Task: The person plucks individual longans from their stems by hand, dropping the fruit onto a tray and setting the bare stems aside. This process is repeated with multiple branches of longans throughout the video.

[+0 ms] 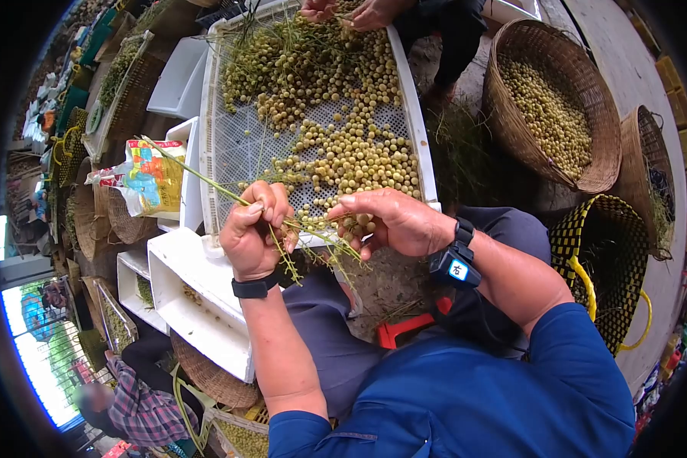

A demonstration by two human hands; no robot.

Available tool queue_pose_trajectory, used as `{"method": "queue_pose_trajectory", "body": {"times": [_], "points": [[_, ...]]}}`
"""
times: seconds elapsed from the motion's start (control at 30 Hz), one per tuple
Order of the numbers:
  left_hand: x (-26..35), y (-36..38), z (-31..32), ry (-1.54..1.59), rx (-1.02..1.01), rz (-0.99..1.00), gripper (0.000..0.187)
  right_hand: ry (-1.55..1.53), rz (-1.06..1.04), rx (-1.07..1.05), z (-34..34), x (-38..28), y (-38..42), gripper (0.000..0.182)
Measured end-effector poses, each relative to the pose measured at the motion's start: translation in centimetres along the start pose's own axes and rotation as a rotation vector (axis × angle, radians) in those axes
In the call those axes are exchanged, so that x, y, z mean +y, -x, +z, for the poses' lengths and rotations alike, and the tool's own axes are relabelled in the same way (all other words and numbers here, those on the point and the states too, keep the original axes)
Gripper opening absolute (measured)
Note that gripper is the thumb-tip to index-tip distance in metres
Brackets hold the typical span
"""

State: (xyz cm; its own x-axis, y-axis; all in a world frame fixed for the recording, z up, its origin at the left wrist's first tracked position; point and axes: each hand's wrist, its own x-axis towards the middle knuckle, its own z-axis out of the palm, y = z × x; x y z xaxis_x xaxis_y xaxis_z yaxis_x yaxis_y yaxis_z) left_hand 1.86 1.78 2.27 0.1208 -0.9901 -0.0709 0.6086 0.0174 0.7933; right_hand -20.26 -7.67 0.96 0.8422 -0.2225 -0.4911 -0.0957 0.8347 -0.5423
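Fingers of the left hand (253, 233) and right hand (393, 223) pinch a green stalk (206, 182) at centre frame over the white tray (414, 114); tugging hard could scatter the yellow berries (343, 156).

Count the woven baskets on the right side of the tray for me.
3: a big wicker basket holding yellow fruit by the tray's right edge, a darker one beyond it, and a black-and-yellow one nearest. More may be hidden.
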Motion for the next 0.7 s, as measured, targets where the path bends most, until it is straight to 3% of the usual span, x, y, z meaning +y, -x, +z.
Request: {"method": "queue_pose_trajectory", "body": {"times": [0.23,0.7], "points": [[0.3,0.1,-0.4,0.040,0.046,0.043,0.019,-0.035,0.018,-0.140,-1.0,1.0,-1.1,0.031],[0.1,0.1,-0.4,0.100,0.079,0.131,0.018,-0.075,0.013,-0.096,-1.5,-0.2,-1.1,0.027]]}}
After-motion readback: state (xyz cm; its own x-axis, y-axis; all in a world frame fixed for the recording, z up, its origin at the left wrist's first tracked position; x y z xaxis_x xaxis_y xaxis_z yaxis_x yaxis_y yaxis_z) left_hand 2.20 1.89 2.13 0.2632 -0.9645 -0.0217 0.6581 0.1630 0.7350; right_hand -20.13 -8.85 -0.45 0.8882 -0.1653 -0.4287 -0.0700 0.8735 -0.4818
